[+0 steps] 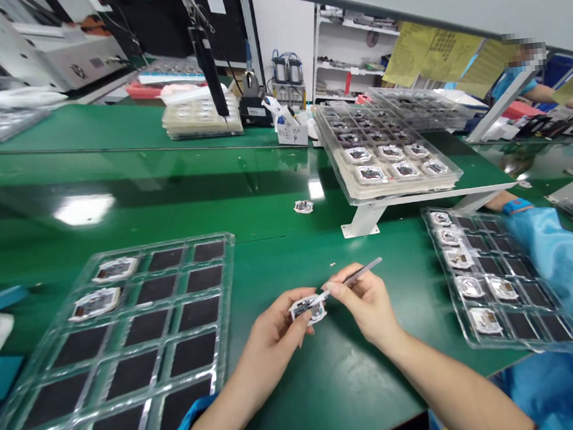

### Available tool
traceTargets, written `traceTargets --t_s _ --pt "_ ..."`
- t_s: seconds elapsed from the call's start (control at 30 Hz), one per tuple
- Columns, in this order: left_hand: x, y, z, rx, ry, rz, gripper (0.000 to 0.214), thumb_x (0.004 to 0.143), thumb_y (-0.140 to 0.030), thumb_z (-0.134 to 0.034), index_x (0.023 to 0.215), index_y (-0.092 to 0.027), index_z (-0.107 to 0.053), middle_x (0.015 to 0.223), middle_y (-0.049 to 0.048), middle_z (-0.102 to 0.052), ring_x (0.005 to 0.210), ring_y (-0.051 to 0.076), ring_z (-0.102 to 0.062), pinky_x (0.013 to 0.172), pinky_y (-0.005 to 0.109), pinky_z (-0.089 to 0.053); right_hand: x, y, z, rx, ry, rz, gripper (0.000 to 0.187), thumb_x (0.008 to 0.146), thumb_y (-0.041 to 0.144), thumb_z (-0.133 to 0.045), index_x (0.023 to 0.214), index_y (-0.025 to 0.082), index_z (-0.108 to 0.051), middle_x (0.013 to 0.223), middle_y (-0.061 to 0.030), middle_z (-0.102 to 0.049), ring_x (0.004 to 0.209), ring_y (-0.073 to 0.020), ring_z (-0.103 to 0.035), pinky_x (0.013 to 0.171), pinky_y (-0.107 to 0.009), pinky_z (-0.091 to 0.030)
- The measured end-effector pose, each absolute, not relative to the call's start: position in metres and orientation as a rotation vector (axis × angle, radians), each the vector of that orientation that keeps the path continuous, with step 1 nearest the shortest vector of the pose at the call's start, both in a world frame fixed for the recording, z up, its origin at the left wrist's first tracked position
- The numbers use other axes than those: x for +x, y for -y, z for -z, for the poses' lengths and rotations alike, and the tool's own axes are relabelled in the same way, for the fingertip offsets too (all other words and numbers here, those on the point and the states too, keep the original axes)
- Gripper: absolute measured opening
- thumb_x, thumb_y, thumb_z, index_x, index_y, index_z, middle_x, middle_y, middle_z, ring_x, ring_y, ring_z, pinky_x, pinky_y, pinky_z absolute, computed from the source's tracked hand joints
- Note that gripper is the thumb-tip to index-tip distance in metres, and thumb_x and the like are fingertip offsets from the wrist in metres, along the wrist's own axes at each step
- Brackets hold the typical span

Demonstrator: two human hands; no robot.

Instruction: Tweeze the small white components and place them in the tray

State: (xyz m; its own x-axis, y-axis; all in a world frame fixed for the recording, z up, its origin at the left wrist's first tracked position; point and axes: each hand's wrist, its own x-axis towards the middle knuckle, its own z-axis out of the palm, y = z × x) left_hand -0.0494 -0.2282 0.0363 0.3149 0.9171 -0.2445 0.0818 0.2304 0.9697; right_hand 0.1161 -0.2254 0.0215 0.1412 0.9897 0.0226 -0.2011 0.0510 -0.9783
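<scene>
My left hand (276,329) is closed around a small white-framed electronic module (307,310), pinched between thumb and fingers just above the green bench. In my right hand (364,302) is a thin, pale stick-shaped tool (364,271), held like a pen. Its lower tip meets the module's inner face; whether it presses or only touches, I cannot tell. Left of my hands lies a clear tray (226,300) with dark-lined compartments. Two similar modules, a rear one (115,269) and a nearer one (95,303), sit in its far left compartments.
A loose module (303,207) lies ahead on the green bench (263,177). Stacked module trays (343,176) rest on a white-legged stand (365,221). At right is another part-filled tray (448,294), beside a co-worker's blue sleeve (560,244). An electric screwdriver (208,71) hangs at the back.
</scene>
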Motion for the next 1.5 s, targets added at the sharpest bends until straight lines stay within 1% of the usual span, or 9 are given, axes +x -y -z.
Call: traceTargets --t_s 0.33,0.6,0.8,0.97,1.07,1.2,1.3,1.4,1.5 --pt "-0.051 0.228 -0.033 1.259 -1.119 -0.765 0.034 0.082 -0.035 -0.059 0.108 -0.016 -0.064 0.070 0.0002 -0.062 0.061 0.016 -0.054 0.056 0.026 -0.043 0.118 0.228 -0.022 -1.076 1.081 -1.089 0.009 0.078 0.025 -0.076 0.077 0.021 -0.068 0.072 0.0010 -0.070 0.069 -0.0139 -0.065 0.066 -0.025 -0.049" --pt "-0.052 0.228 -0.027 1.335 -1.119 -0.836 0.028 0.079 -0.032 -0.062 0.103 -0.019 -0.069 0.076 0.0014 -0.066 0.069 0.018 -0.058 0.067 0.029 -0.046 0.119 0.229 -0.021 -1.115 1.147 -1.060 0.008 0.080 0.025 -0.074 0.077 0.021 -0.068 0.070 0.0013 -0.068 0.065 -0.0133 -0.062 0.062 -0.025 -0.047" --pt "-0.047 0.228 -0.031 1.141 -1.158 -0.825 0.032 0.079 -0.040 -0.064 0.102 -0.018 -0.069 0.087 0.0051 -0.071 0.069 0.017 -0.057 0.062 0.028 -0.046 0.117 0.230 -0.019 -1.101 1.147 -1.082 0.008 0.081 0.026 -0.074 0.079 0.022 -0.067 0.071 0.0011 -0.069 0.065 -0.0140 -0.065 0.063 -0.026 -0.051" --pt "-0.044 0.229 -0.028 1.049 -1.180 -0.843 0.036 0.077 -0.045 -0.067 0.099 -0.017 -0.067 0.073 0.0004 -0.066 0.060 0.013 -0.051 0.055 0.025 -0.041 0.115 0.232 -0.019 -1.124 1.139 -1.053 0.009 0.080 0.027 -0.074 0.078 0.022 -0.067 0.072 0.0004 -0.070 0.065 -0.0146 -0.065 0.062 -0.026 -0.051" --pt "-0.043 0.229 -0.028 1.029 -1.201 -0.837 0.036 0.075 -0.046 -0.069 0.095 -0.017 -0.066 0.066 -0.0023 -0.062 0.055 0.012 -0.046 0.052 0.024 -0.037 0.114 0.234 -0.020 -1.107 1.181 -1.023 0.008 0.081 0.027 -0.074 0.078 0.022 -0.067 0.074 -0.0009 -0.072 0.069 -0.0164 -0.068 0.066 -0.029 -0.053" --pt "-0.042 0.230 -0.030 0.948 -1.183 -0.839 0.035 0.076 -0.045 -0.070 0.097 -0.017 -0.067 0.068 -0.0020 -0.061 0.059 0.012 -0.048 0.056 0.024 -0.038 0.114 0.235 -0.023 -1.102 1.291 -0.941 0.004 0.085 0.025 -0.070 0.082 0.023 -0.068 0.079 -0.0033 -0.073 0.075 -0.0190 -0.070 0.072 -0.033 -0.056" --pt "-0.043 0.230 -0.032 0.885 -1.120 -0.875 0.035 0.080 -0.043 -0.067 0.101 -0.015 -0.068 0.068 -0.0003 -0.061 0.063 0.014 -0.050 0.057 0.025 -0.039 0.116 0.234 -0.024 -1.089 1.286 -0.874 0.003 0.085 0.025 -0.070 0.083 0.023 -0.067 0.083 -0.0041 -0.073 0.081 -0.0199 -0.069 0.075 -0.035 -0.055" --pt "-0.044 0.230 -0.034 0.824 -1.066 -0.885 0.034 0.082 -0.042 -0.065 0.099 -0.013 -0.068 0.072 0.0021 -0.063 0.065 0.015 -0.051 0.056 0.027 -0.040 0.117 0.233 -0.022 -1.083 1.242 -0.954 0.004 0.084 0.026 -0.070 0.084 0.023 -0.067 0.081 -0.0024 -0.073 0.077 -0.0183 -0.069 0.072 -0.032 -0.054" --pt "-0.043 0.231 -0.035 0.826 -1.057 -0.869 0.033 0.083 -0.042 -0.063 0.098 -0.013 -0.068 0.072 0.0019 -0.062 0.064 0.015 -0.051 0.056 0.027 -0.039 0.116 0.232 -0.021 -1.103 1.222 -1.042 0.006 0.082 0.026 -0.072 0.082 0.023 -0.067 0.079 -0.0014 -0.073 0.074 -0.0176 -0.068 0.071 -0.031 -0.053"
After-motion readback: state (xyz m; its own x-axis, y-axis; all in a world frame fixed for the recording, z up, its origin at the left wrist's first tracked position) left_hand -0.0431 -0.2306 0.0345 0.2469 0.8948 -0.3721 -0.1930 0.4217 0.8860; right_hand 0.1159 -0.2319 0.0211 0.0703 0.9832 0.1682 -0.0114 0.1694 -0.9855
